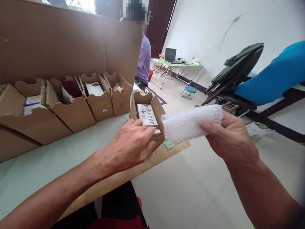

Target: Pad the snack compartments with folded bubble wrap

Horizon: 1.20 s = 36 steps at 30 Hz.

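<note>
In the head view my right hand [232, 133] grips a flat, folded piece of white bubble wrap [188, 122] by its right end, thumb on the near side. The wrap is in the air, right of a small open cardboard box [158, 105]; whether anything is inside it cannot be seen. My left hand [133, 141] is curled over the near wall of that box, fingers over the rim and thumb outside. In the box lies a white and brown pack [146, 115] printed "Su-per Meal", its lower part partly covered by my left fingers.
Several open cardboard bins [100, 105] with packs inside stand in a row at left, before a tall cardboard panel [59, 41]. A person in a purple shirt [144, 58] sits behind. A folding table [181, 63] with a laptop, a teal stool [190, 90] and a dark chair [238, 73] stand farther off.
</note>
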Each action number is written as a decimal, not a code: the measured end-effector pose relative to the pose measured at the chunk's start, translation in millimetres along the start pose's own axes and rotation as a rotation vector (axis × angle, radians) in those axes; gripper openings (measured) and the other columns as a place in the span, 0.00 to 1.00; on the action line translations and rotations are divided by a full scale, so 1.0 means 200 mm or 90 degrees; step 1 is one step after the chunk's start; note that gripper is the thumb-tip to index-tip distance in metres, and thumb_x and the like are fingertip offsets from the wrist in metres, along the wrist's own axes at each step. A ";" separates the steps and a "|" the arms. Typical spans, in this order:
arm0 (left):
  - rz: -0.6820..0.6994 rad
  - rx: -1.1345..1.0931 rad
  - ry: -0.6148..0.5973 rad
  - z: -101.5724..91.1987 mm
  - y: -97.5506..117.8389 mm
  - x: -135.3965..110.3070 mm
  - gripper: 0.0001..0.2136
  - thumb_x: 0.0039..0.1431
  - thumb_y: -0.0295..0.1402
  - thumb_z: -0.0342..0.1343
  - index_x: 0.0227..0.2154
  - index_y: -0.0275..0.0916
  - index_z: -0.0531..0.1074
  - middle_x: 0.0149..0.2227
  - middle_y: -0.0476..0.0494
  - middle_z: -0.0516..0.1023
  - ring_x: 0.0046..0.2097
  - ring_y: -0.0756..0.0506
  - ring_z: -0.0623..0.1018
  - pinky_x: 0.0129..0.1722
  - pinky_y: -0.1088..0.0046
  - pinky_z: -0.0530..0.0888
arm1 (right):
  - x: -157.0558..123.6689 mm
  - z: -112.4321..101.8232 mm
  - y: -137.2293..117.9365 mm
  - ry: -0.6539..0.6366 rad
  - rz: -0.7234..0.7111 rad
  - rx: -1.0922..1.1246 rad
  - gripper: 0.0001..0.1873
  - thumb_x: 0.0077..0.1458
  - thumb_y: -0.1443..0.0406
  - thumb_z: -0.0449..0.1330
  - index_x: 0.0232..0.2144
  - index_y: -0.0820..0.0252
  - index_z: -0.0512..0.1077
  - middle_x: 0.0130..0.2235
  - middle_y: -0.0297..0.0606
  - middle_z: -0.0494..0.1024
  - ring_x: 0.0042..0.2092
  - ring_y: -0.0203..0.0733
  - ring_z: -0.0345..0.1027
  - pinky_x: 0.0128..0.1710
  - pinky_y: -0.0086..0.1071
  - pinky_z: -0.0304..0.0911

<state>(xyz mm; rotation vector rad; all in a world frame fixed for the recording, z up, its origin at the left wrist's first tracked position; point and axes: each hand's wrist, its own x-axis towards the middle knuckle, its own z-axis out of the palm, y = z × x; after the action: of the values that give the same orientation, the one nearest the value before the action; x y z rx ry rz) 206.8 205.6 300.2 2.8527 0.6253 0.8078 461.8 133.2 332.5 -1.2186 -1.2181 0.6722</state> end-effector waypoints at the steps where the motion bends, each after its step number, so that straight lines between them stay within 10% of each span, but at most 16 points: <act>1: 0.008 0.054 -0.030 0.02 0.00 0.03 0.09 0.64 0.32 0.52 0.32 0.37 0.76 0.29 0.40 0.78 0.36 0.40 0.75 0.39 0.59 0.71 | 0.01 -0.01 0.01 0.024 -0.007 0.004 0.10 0.45 0.59 0.74 0.32 0.52 0.81 0.30 0.33 0.79 0.31 0.39 0.72 0.31 0.33 0.71; 10: 0.026 0.122 -0.138 0.07 -0.01 0.08 0.12 0.58 0.25 0.50 0.21 0.40 0.71 0.20 0.45 0.72 0.29 0.43 0.72 0.37 0.61 0.62 | 0.11 -0.07 0.11 0.035 -0.056 -0.112 0.12 0.50 0.58 0.70 0.33 0.59 0.76 0.29 0.34 0.76 0.29 0.35 0.66 0.26 0.30 0.65; 16: 0.036 0.165 -0.149 0.07 -0.02 0.07 0.10 0.58 0.26 0.51 0.25 0.39 0.75 0.37 0.39 0.80 0.33 0.43 0.73 0.37 0.62 0.65 | 0.14 -0.02 0.03 0.025 -0.124 -0.231 0.12 0.49 0.58 0.69 0.32 0.59 0.75 0.29 0.32 0.74 0.30 0.36 0.64 0.28 0.31 0.62; 23: 0.032 0.196 0.009 0.08 0.02 0.00 0.08 0.61 0.26 0.53 0.29 0.38 0.75 0.32 0.41 0.79 0.44 0.37 0.77 0.56 0.44 0.67 | 0.23 0.08 -0.08 -0.250 -0.177 -0.463 0.13 0.53 0.59 0.65 0.24 0.56 0.67 0.25 0.29 0.65 0.29 0.35 0.58 0.28 0.31 0.54; 30: 0.028 0.136 0.160 0.14 0.02 -0.09 0.09 0.62 0.21 0.53 0.31 0.37 0.76 0.36 0.39 0.79 0.50 0.37 0.76 0.54 0.51 0.74 | 0.33 0.31 -0.09 -0.607 -0.157 -0.717 0.05 0.53 0.68 0.62 0.26 0.58 0.71 0.24 0.28 0.69 0.27 0.33 0.57 0.28 0.31 0.47; 36: 0.037 0.128 0.178 0.16 -0.01 -0.09 0.11 0.65 0.21 0.51 0.33 0.37 0.78 0.35 0.40 0.78 0.52 0.37 0.76 0.56 0.47 0.73 | 0.31 0.40 -0.06 -0.636 -0.272 -0.948 0.02 0.53 0.70 0.62 0.30 0.59 0.75 0.28 0.37 0.75 0.32 0.41 0.65 0.31 0.33 0.45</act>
<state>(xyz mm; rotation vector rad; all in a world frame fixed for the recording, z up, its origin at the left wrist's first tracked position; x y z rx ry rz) 208.9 198.8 263.3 2.9724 0.6932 1.2336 400.7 211.7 354.4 -1.6810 -2.9958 -0.1637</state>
